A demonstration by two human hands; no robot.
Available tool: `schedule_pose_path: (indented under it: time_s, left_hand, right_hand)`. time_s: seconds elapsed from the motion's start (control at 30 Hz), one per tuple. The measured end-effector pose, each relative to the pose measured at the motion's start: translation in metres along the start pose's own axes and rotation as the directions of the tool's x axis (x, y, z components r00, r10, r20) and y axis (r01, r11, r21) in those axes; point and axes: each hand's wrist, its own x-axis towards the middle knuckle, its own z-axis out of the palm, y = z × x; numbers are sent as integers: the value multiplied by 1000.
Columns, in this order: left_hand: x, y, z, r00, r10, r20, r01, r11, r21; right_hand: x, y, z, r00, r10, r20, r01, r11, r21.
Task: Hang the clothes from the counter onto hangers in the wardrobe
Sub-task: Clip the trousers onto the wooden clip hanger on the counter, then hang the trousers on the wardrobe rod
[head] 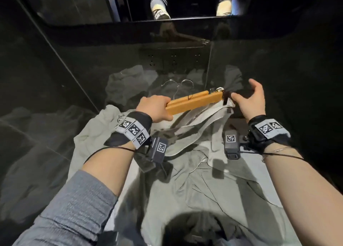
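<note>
**pegboard_pete:** Nearest the camera is the grey ribbed sleeve (74,206) on the person's left arm, with the pale grey-green garment (194,190) spread just past it on the glossy black counter (37,134). So how far along is this?

**hangtime22:** Early-ish, I'd say. The wooden clamp hanger (193,102) sits over the far end of that garment, and the pale waistband edge looks caught at the hanger's right end, though that bit is hard to read. Nothing visibly hung in a wardrobe yet.

**pegboard_pete:** Hands?

**hangtime22:** Left hand (155,107) is closed around the hanger's left end. Right hand (254,99) is just beside the hanger's right end, fingers spread loose, holding nothing, maybe brushing fabric.

**pegboard_pete:** Anything left beyond the hanger?

**hangtime22:** Yep, more crumpled grey clothing (126,84), so more to go. Material-wise: the hanger is two flat honey-coloured bars with a thin chrome hook (176,87); the garment is soft, matte, creased cotton-looking stuff. The counter is mirror-shiny.
</note>
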Motion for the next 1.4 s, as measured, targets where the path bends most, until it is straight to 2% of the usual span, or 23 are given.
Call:
schedule_pose_path:
  time_s: [0.03, 0.1, 0.17, 0.23, 0.33, 0.47, 0.63, 0.77, 0.97, 1.07, 1.17, 1.2, 1.3, 1.33, 1.4]
  left_hand:
    - [17, 2, -10, 999, 36, -24, -35, 997, 64]
    - [47, 8, -24, 994, 99, -45, -91, 983, 158]
    - [73, 16, -34, 985, 159, -62, -143, 966, 215]
    - [97, 25, -43, 970, 229, -77, -205, 950, 235]
    - [132, 41, -56, 929, 349, -125, -295, 899, 323]
    - [170, 62, -77, 883, 409, -230, -301, 870, 391]
    - [217, 73, -123, 828, 374, -419, -229, 906, 357]
    - [251, 82, -153, 782, 367, -504, -215, 917, 335]
    - [307, 86, -173, 710, 340, -617, -282, 940, 193]
    - [334, 83, -182, 669, 305, -678, -350, 934, 75]
    - [356, 85, -187, 584, 235, -777, -466, 881, -84]
    - [363, 86, -187, 603, 213, -768, -518, 837, -174]
    - [381, 95, -188, 769, 287, -571, -602, 625, -497]
    - [383, 100, -185, 803, 327, -498, -589, 560, -582]
    - [389, 108, -180, 828, 390, -402, -554, 459, -695]
  right_hand:
    - [11, -6, -1, 994, -111, 1, 111, 990, -88]
    - [27, -22, -2, 957, -269, 107, 288, 921, -263]
    - [44, -35, 0, 915, -288, 282, 392, 798, -458]
    - [61, -45, 0, 884, -219, 413, 434, 715, -548]
    - [92, -60, -10, 876, -115, 469, 395, 729, -559]
    - [132, -71, -23, 841, -69, 537, 413, 722, -555]
    - [182, -94, -28, 826, -260, 500, 504, 738, -449]
    - [205, -120, -36, 790, -391, 473, 568, 756, -324]
    - [246, -149, -35, 835, -420, 355, 530, 788, -313]
    - [269, -160, -27, 854, -464, 235, 519, 787, -333]
    - [292, -170, -21, 881, -453, 134, 473, 839, -269]
    - [300, -173, -18, 888, -447, 107, 459, 855, -241]
    - [322, -182, -11, 893, -450, 4, 438, 867, -237]
    - [327, -182, -9, 890, -456, -14, 438, 864, -249]
    - [339, -182, -5, 883, -468, -34, 442, 855, -269]
